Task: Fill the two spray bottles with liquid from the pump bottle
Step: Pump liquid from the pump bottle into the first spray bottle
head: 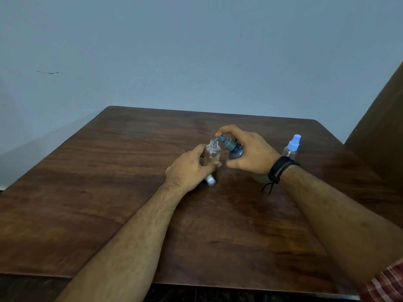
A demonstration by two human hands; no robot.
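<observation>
Your left hand (189, 168) is wrapped around the open clear spray bottle (212, 153), which stands upright at the middle of the wooden table (109, 182) with some yellowish liquid in its bottom. Your right hand (248, 152) grips the tilted dark-blue pump bottle (234, 149), forefinger on the grey pump head, its nozzle at the open neck. A white cap (210, 180) lies under your left hand. The second spray bottle (291, 147), blue-topped, stands behind your right wrist.
</observation>
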